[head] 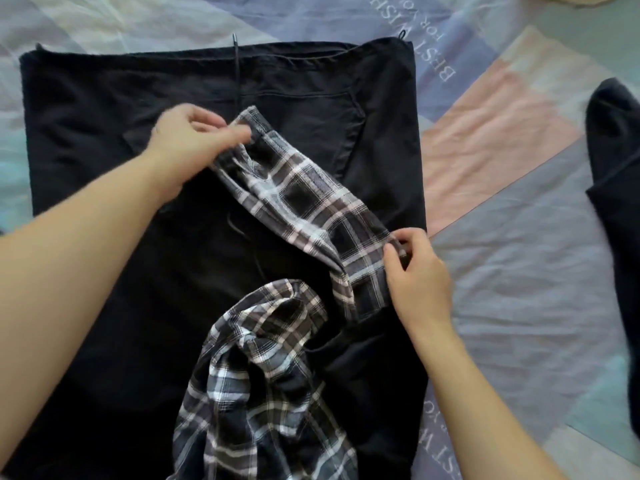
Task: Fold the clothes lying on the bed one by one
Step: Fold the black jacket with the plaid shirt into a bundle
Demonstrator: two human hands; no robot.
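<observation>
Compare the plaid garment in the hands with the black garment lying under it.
The plaid garment is checked in black, grey and white; the black garment is plain.
The plaid one is bunched and partly lifted, held by the left hand and right hand; the black one lies spread flat on the bedsheet, and covers far more area.
Both are dark fabric.

the shirt (pixel 298 202) was plaid, black squares crossed with white and grey lines. the big garment (pixel 104 237) under it was plain black, drawstring (pixel 237 67) black too. the bedsheet (pixel 519 254) was pastel patches, lavender, pink, pale teal, with white lettering. another dark piece (pixel 616 202) at the right looked navy-black.
</observation>
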